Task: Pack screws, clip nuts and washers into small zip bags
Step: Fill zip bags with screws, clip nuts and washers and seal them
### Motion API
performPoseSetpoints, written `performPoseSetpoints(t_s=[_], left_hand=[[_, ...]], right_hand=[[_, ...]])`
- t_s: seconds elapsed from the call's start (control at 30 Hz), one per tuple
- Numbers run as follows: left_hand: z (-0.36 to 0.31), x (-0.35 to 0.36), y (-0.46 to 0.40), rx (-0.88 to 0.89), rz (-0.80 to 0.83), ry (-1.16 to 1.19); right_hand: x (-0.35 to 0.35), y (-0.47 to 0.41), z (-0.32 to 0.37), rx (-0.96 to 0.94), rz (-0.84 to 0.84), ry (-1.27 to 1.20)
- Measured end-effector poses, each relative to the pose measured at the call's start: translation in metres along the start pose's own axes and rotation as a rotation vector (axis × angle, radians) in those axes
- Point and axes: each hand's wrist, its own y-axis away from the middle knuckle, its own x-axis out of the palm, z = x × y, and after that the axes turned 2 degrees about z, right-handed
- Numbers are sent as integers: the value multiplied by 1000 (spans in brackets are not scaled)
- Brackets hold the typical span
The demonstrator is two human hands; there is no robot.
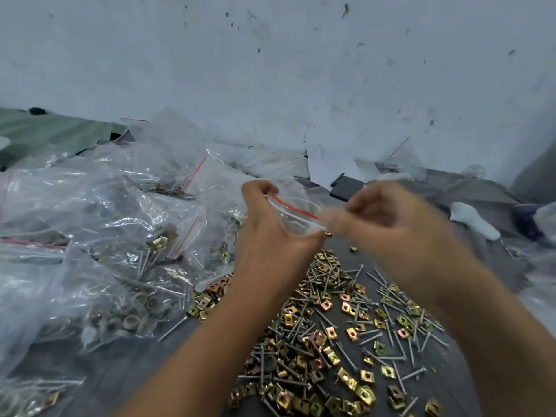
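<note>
A person's view down over a dark grey bench point(156, 365) against a scuffed white wall point(301, 70). Along the left side lies a heap of filled zip bags point(99, 236), clear plastic with red seal lines, holding screws, brass-coloured clip nuts and pale washers. Just right of the heap, near the middle, the left hand point(270, 233) is raised above the bench, its fingers point(255, 189) curled over and pinching the left end of a small zip bag point(296, 213) at its red-striped mouth. The bag is clear and held in the air between both hands; whether anything is inside cannot be told. The right hand point(391, 224) is blurred, its thumb and fingers point(337, 219) closed in a pinch on the right end of the bag's mouth. Below and between the forearms, spreading to the right, a loose pile of screws point(346, 350) and clip nuts point(331, 332) lies scattered on the bench. Far right, near the wall, sit a dark flat object point(347, 188) and a white object point(474, 219), both too unclear to name.
</note>
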Motion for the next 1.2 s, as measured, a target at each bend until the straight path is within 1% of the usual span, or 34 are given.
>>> performPoseSetpoints(t_s=[0.03, 0.07, 0.17, 0.27, 0.33, 0.37, 0.47, 0.57, 0.63, 0.7, 0.8, 0.87, 1.03, 1.2], left_hand=[[0, 1, 0, -1, -25, -12], [0, 2, 1, -2, -39, -20], [0, 2, 3, 19, -17, -50], [4, -8, 4, 56, 89, -14], [4, -15, 1, 39, 176, 99], [3, -17, -1, 9, 186, 182], [-3, -18, -8, -68, 129, 417], [-5, -18, -10, -50, 151, 494], [-5, -19, -10, -32, 149, 513], [-6, -24, -9, 2, 126, 457], [-6, -31, -9, 117, 88, 184], [-6, -34, -7, 150, 63, 78], [-6, -37, -4, 145, 48, 32], [-8, -37, -4, 143, 95, 2]], right_hand=[[8, 3, -3, 29, 45, -15], [15, 3, -6, 26, 46, -48], [28, 1, -12, -44, -112, -159], [24, 1, -20, -94, -145, -267], [14, 0, -26, -95, -187, -337], [10, -1, -29, -94, -206, -383], [-2, 0, -36, -96, -258, -542], [-8, 7, -43, -110, -270, -647], [-12, 8, -48, -123, -301, -652], [-14, 8, -52, -140, -309, -635], [-12, 7, -57, -166, -309, -657], [-6, 5, -62, -143, -310, -649], [7, 4, -71, -53, -336, -637], [-1, 1, -75, -57, -362, -562]])
